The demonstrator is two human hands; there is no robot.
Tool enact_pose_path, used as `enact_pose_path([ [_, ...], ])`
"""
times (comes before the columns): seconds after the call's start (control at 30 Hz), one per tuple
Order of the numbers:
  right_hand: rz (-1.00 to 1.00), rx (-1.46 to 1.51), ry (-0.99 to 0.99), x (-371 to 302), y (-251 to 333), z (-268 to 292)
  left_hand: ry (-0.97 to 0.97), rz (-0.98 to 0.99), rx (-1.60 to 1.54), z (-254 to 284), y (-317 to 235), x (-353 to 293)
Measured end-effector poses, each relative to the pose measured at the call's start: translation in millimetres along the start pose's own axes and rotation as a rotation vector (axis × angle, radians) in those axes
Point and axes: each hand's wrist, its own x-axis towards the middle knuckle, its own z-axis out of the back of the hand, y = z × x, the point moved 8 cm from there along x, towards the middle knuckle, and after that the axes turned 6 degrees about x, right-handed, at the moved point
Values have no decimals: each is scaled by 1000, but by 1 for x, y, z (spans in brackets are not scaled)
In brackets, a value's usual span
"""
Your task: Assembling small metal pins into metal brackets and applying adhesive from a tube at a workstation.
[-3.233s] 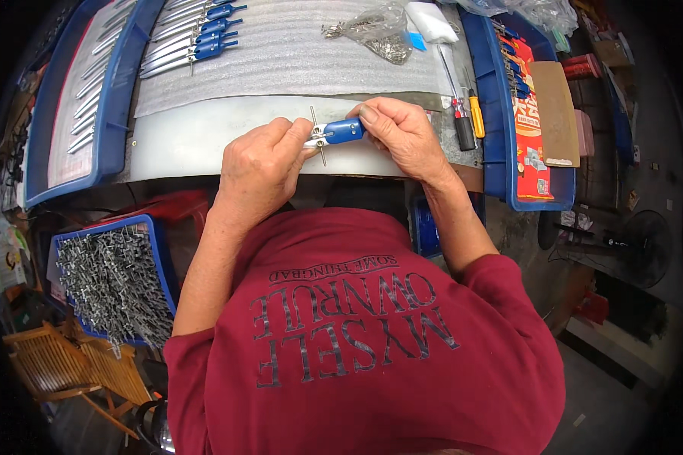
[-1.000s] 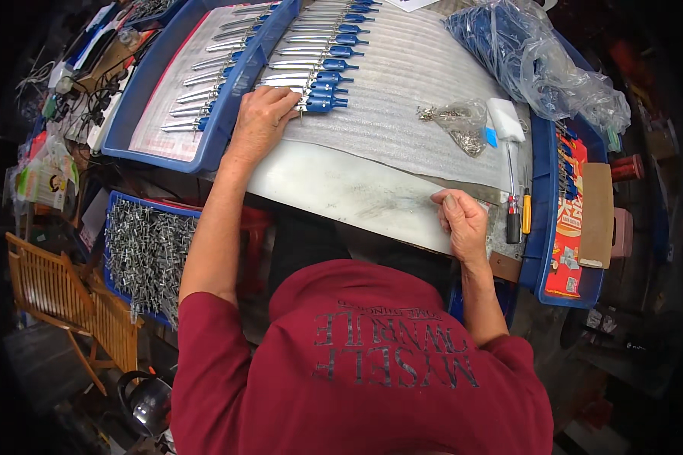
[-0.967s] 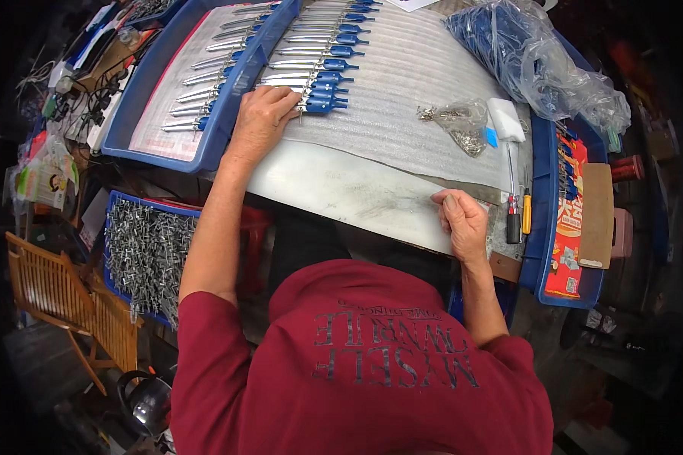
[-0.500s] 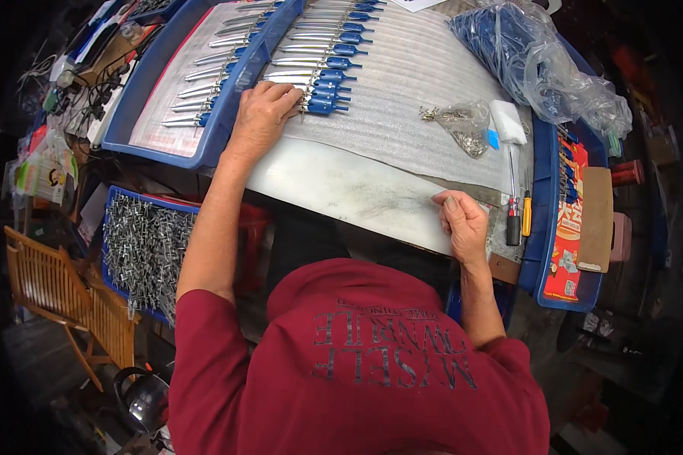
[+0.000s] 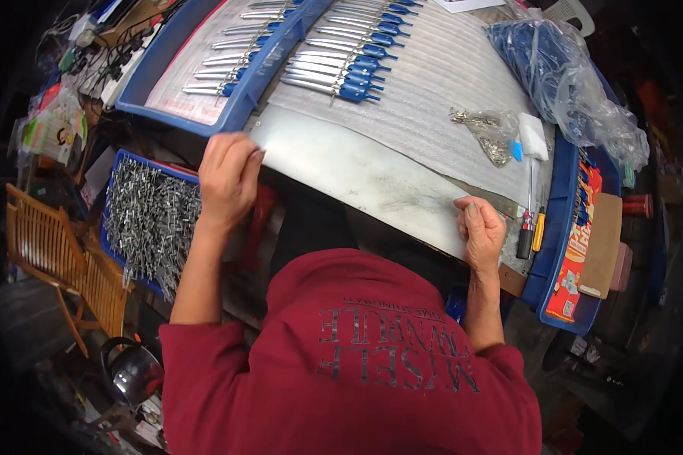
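Note:
My left hand (image 5: 230, 180) is raised off the table's front edge beside the left corner of a smooth white board (image 5: 357, 173), its fingers curled in. At the board's right end my right hand (image 5: 480, 230) has thumb and fingers pressed together. Whatever either hand may hold is hidden. Beyond the board, a row of slim silver pieces with blue ends (image 5: 349, 85) lies on a white foam sheet (image 5: 425, 114). More such pieces rest in a blue tray (image 5: 235, 114) at the left.
A blue bin holds many small metal parts (image 5: 148, 220) at lower left, near a wooden folding chair (image 5: 61, 250). On the right are a bag of small metal bits (image 5: 493, 136), two screwdrivers (image 5: 532, 233), a clear plastic bag (image 5: 561, 76) and another blue tray (image 5: 542, 280).
My left hand has left the row of blue-ended pieces and come back toward me, past the board's left corner. My right hand stays by the board's right end. The view has shifted slightly.

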Motion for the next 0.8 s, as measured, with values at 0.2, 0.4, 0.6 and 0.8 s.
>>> enact_pose_path([
  [0.2, -31, 26, -8, -1, -5, 0, 54, 84, 141, 45, 13, -61],
  [0.4, -4, 117, 0, 0, -7, 4, 83, 483, 414, 86, 110, -154],
  [0.6, 32, 134, 16, 3, -9, 4, 317, 822, 342, 99, 152, -209],
  [0.8, 15, 124, -5, 2, -9, 5, 387, 563, 328, 100, 134, -195],
])
